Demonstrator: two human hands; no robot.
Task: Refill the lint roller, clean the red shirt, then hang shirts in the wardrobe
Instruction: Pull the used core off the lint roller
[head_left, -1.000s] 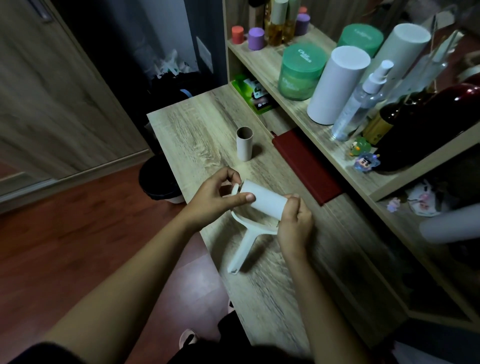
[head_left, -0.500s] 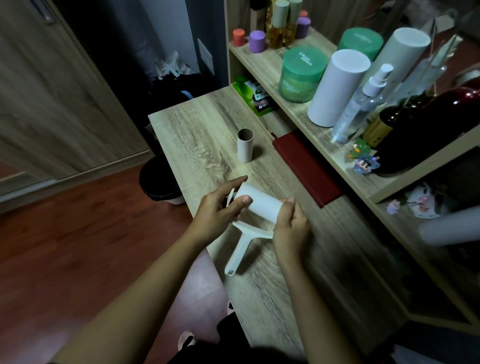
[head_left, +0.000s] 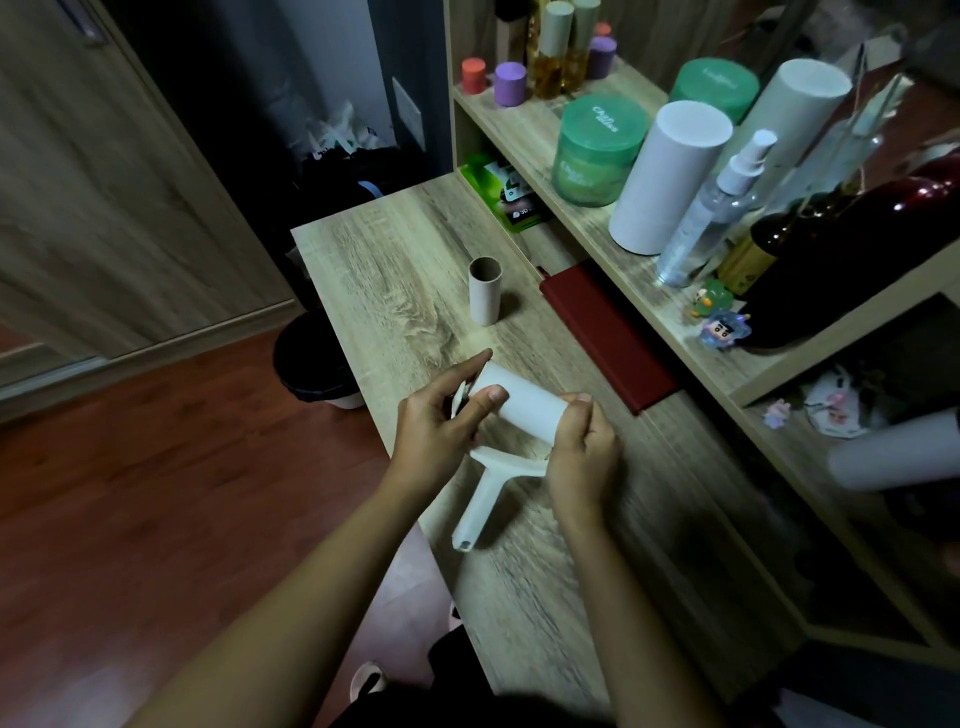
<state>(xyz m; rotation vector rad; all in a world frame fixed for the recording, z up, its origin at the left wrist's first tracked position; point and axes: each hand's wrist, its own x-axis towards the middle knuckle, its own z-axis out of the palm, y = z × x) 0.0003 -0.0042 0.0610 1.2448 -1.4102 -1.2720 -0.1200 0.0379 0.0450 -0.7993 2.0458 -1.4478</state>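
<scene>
Refill step in hand — we are seating a fresh roll on the lint roller.

Both our hands work at the desk's near middle: the left hand has thumb and fingers closed around the nine-o'clock end of the white refill roll, and the right hand is curled shut on its three-o'clock end, where the roller frame meets it. The lint roller handle points down toward six o'clock, resting on the wood. At twelve o'clock stands the empty cardboard core — upright, apart from the roll. We judge the next move calls for pressing the roll fully home; no shirt is in view.
</scene>
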